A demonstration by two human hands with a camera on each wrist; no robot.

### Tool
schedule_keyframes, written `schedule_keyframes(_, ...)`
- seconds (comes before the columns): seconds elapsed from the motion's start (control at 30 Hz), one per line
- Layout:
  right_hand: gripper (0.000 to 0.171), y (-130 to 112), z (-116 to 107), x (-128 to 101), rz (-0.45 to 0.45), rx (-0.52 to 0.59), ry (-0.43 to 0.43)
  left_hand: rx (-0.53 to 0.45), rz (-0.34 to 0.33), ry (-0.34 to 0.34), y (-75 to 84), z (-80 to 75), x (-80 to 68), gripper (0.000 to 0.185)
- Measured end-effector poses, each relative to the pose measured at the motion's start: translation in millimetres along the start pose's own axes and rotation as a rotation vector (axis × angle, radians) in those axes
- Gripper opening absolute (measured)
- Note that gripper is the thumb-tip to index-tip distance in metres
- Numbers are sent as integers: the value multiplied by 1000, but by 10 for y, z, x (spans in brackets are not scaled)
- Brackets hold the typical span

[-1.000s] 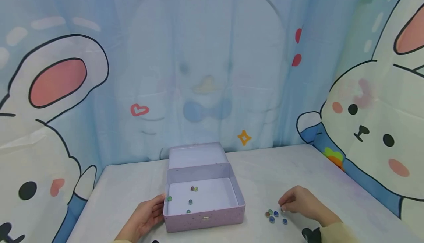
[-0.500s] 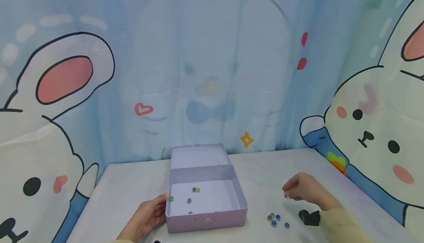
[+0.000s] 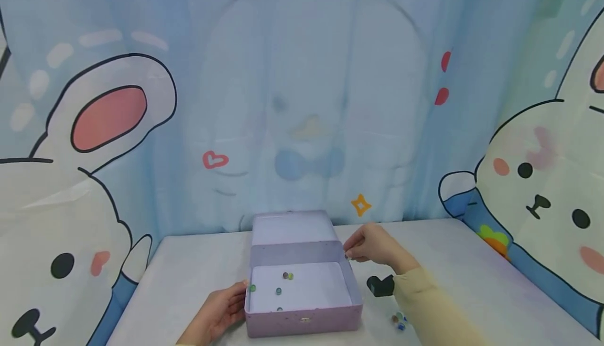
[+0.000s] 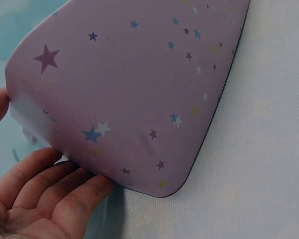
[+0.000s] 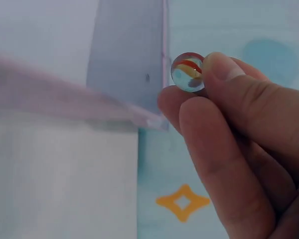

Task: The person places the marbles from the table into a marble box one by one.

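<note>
The right hand [image 3: 373, 246] pinches a marble [image 5: 188, 72] in curled fingers [image 5: 217, 129] at the far right corner of the open box [image 3: 302, 322], whose left wall the left hand [image 3: 219, 312] touches with straight fingers, on the worktop [image 3: 189, 262].

Blue cartoon curtain [image 3: 302, 99] behind a white table [image 3: 453, 262]

White rabbits [image 3: 542, 188] are printed at both sides of the curtain.
</note>
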State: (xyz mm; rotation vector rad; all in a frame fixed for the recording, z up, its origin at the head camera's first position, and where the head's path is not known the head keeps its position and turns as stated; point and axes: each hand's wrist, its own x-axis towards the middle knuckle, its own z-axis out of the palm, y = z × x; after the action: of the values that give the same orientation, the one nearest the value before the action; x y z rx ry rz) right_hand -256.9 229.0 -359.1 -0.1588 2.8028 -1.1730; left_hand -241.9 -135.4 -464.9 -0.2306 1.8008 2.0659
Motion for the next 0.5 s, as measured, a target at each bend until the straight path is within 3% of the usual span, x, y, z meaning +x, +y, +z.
schedule_keyframes(0.27,7,-157,412,205,-32,-60,-60,9,8,3,13,18,18,77)
schedule_keyframes(0.5,9,-267,704,352,8,-115,-89,-2,7,4,-13,-2,7,75)
